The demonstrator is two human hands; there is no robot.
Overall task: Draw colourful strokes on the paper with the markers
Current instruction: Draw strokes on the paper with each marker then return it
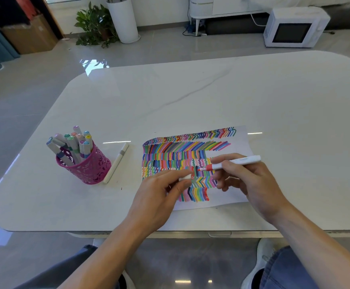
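From your head camera, the pink cut-out pen cup (86,168) stands upright on the left of the white counter (190,97). It is packed with markers (74,145) that stand cap-end up and fan out, some leaning to the left over the rim; their caps are pale green, blue, pink and lilac. Just to the right of the cup, one loose white marker (117,162) lies flat on the counter, apart from the cup's contents. The paper (240,142) lies in front of you, right of centre, and most of it is filled with rows of colourful strokes (174,151), some straight and some zigzag. Your right hand (247,178) has its fingers curled round a white red marker (235,161), held nearly level, with its red tip down at the strokes in the middle of the sheet. Your left hand (159,192) rests on the lower left part of the paper and pinches a small white cap (185,177) between thumb and fingers. On the floor beyond the counter are a white microwave (295,28), a potted plant (94,26), a tall white bin (124,19) with sticks poking out of it, and a cardboard box (30,34).
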